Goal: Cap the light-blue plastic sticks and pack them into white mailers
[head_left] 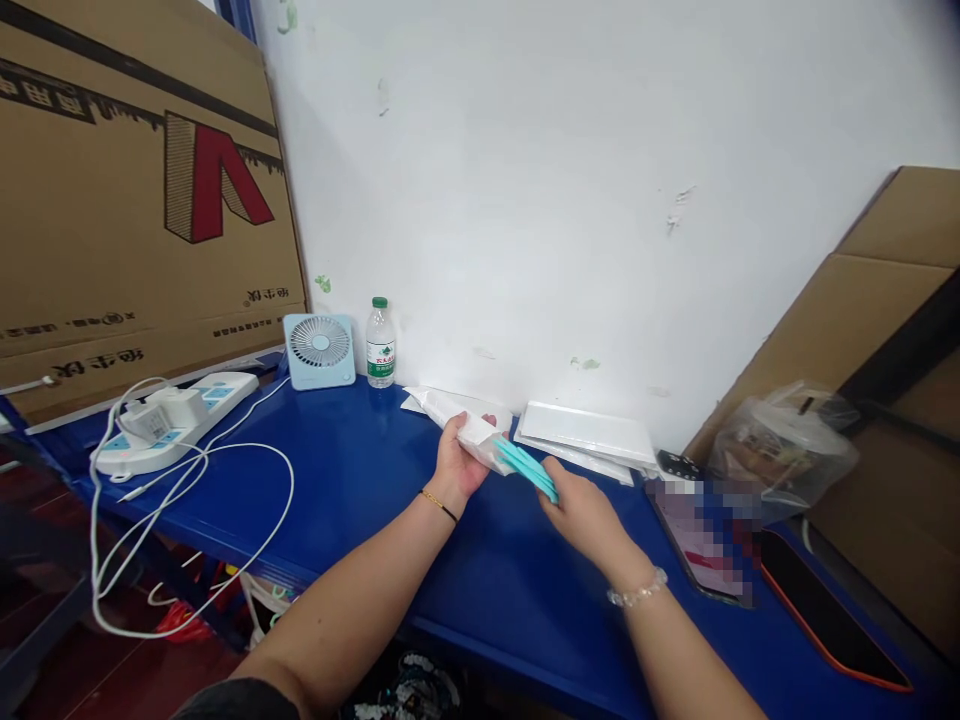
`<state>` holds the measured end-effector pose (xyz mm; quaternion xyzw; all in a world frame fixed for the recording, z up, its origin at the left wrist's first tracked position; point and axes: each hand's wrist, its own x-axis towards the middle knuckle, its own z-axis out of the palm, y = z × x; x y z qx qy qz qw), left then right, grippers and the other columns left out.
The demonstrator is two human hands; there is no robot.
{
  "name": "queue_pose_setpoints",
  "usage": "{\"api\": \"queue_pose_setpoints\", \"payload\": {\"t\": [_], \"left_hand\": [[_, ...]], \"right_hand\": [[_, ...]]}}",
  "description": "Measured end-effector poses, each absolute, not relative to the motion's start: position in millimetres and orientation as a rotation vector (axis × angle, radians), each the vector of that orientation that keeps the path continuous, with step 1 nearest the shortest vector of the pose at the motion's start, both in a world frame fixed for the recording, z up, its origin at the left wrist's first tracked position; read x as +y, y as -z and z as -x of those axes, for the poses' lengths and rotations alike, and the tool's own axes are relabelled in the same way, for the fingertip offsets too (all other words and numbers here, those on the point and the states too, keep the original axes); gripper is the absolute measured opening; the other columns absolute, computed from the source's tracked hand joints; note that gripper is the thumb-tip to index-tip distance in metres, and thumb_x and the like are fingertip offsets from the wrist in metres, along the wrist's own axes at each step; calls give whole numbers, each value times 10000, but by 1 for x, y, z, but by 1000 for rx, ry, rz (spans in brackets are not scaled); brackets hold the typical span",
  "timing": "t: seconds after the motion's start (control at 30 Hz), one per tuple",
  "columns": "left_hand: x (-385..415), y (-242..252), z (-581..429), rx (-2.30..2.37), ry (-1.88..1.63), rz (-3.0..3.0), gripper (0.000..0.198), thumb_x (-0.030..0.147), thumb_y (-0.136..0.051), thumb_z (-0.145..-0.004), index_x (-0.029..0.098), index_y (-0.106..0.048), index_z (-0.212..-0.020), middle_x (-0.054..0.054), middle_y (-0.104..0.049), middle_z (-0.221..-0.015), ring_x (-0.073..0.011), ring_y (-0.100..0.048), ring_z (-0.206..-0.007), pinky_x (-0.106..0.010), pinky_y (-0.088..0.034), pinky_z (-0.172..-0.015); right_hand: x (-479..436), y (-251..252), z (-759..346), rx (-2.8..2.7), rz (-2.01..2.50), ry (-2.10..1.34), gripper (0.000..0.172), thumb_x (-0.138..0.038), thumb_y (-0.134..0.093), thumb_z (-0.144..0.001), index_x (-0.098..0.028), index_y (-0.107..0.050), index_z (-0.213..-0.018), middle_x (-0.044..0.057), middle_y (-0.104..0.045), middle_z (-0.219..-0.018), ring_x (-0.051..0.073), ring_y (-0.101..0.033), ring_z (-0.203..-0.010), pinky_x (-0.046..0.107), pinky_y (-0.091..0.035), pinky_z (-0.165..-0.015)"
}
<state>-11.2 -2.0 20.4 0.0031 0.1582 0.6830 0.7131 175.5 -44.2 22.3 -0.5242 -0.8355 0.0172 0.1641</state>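
Observation:
My left hand [459,464] is closed around a white, partly see-through plastic bag [471,432], whose open end faces right. Out of that end sticks a bundle of flat turquoise pieces [526,468]; their exact kind I cannot make out. The fingers of my right hand [577,505] pinch the bundle's outer end, while its other end lies inside the bag. Both hands are above the blue table [495,560]. Just behind them, flat white packets [589,432] are stacked against the wall, and another white sheet [414,402] lies behind the bag.
A power strip [217,395] with a white cable sits on the left, near a light-blue fan [321,350] and a water bottle [381,345]. On the right lie two phones [701,545] [829,610] and a bagged item [780,450]. Cardboard [135,190] stands at left.

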Motion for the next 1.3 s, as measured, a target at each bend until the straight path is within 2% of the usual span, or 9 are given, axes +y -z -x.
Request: {"api": "queue_pose_setpoints", "payload": {"t": [0.17, 0.4, 0.5, 0.6, 0.77, 1.1, 1.3], "left_hand": [[-2, -21, 8, 375, -1563, 42, 187, 260, -574, -771, 165, -513, -920, -71, -615, -828, -210, -645, -733, -481, -557, -708], [-1, -22, 5, 432, -1596, -54, 176, 213, -563, -756, 128, -565, -910, -92, -639, -823, -214, -639, -710, -373, -566, -664], [3, -24, 16, 389, -1623, -31, 201, 244, -543, -759, 127, -578, -918, -97, -649, -848, -238, -641, -724, -410, -559, -671], [5, -25, 23, 322, -1651, -43, 221, 248, -546, -748, 127, -592, -927, -93, -654, -849, -241, -643, -734, -410, -552, -689], [-1, -27, 19, 249, -1590, -35, 226, 298, -544, -750, 133, -592, -897, -91, -645, -834, -233, -645, -763, -415, -541, -758], [-4, -32, 17, 246, -1614, 22, 216, 342, -536, -775, 166, -547, -901, -70, -616, -853, -209, -641, -777, -450, -547, -771], [-4, -31, 15, 263, -1646, 33, 189, 346, -548, -780, 182, -539, -874, -43, -601, -798, -199, -643, -793, -447, -538, -816]], "right_hand": [[-48, -23, -166, -2486, 1647, 251, 175, -192, -456, -847, -211, -457, -1021, 25, -647, -846, 192, -621, -665, 261, -230, -498], [-45, -54, -149, -2541, 1716, 378, 222, -185, -480, -841, -184, -486, -1064, 83, -665, -900, 229, -640, -776, 276, -319, -564], [-46, -70, -147, -2551, 1712, 327, 240, -181, -492, -836, -189, -498, -1076, 89, -667, -904, 228, -631, -788, 272, -312, -577], [-46, -79, -149, -2506, 1676, 132, 178, -220, -481, -856, -202, -515, -1030, 68, -663, -888, 198, -609, -773, 256, -303, -588], [-46, -72, -147, -2462, 1550, -79, 129, -254, -445, -878, -201, -516, -972, 33, -649, -828, 169, -591, -738, 243, -294, -591], [-49, -68, -138, -2516, 1747, 323, 228, -206, -481, -863, -215, -494, -1090, 71, -663, -937, 214, -632, -811, 265, -324, -582], [-53, -74, -129, -2486, 1733, 430, 190, -192, -476, -860, -212, -495, -1048, 74, -660, -930, 217, -643, -816, 265, -349, -577]]}}
